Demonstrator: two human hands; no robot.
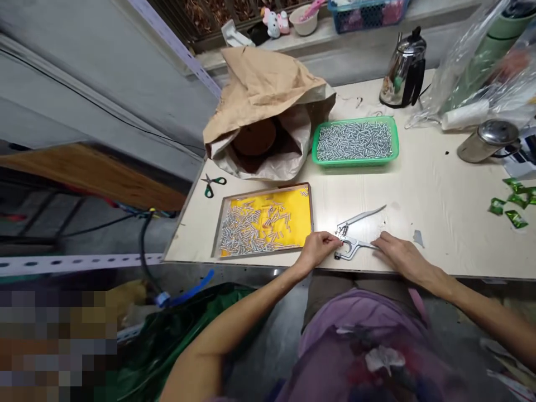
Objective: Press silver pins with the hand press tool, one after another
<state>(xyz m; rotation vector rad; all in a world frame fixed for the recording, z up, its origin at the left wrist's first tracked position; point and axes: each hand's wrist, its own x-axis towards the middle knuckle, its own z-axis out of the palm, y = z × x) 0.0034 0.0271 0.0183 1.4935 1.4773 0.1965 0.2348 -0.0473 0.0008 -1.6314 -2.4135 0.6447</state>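
Silver spring-handled pliers (352, 243) lie at the table's front edge, their handles spread apart and pointing right. My right hand (393, 254) has its fingers closed on the end of the lower handle. At the head of the pliers, my left hand (319, 248) is pinched; what sits between the fingertips is too small to make out. Left of that hand is a shallow tray (311, 215) with a yellow bottom, holding many small silver metal pieces (240, 231) heaped toward its left side.
A green basket (355, 162) full of similar metal pieces stands behind. Around it are a brown paper bag (268, 84), small scissors (213, 181), a kettle (404, 70), a metal cup (488, 140) and green-wrapped packets (516, 219). A grey scrap (418, 238) lies right of my right hand.
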